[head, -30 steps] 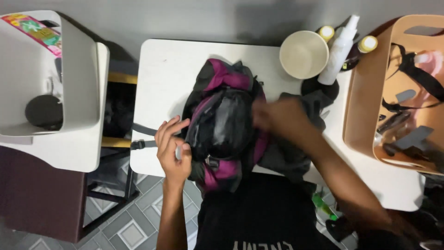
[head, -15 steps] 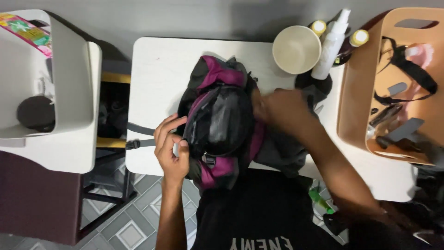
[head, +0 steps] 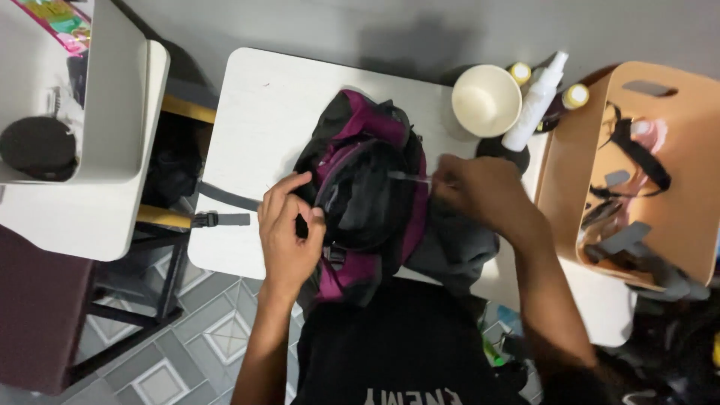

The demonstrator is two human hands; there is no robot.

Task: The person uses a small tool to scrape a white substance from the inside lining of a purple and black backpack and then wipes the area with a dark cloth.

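Seen from above: a purple-and-black backpack [head: 365, 187] lying on a small white table [head: 255, 112], its lower end hanging over the near edge against a black shirt [head: 405, 352]. Left hand [head: 289, 229] curled around the pack's left flank, fingers [head: 281, 196] bent over the dark fabric and thumb pressed into it, gripping firmly. Right hand [head: 480, 191] at the pack's right side, fingertips pinched narrow on a thin pale strip [head: 409, 177] drawn taut across the black front pocket; hard to tell what the strip is. A grey strap with buckle [head: 221, 217] trailing off the table's left edge. Grey cloth [head: 457, 251] bunched under the right wrist, beside the pack. At the table's far right corner, a cream bowl [head: 486, 100], a white spray bottle [head: 534, 105] leaning just beside it, and two small yellow-capped containers [head: 576, 95] near the bottle. Further right, a tan bin [head: 577, 157] holding dark straps and grey pieces. To the left, a white tray [head: 112, 90] carrying a round black object [head: 37, 146]. Patterned grey floor tiles [head: 187, 352] below.
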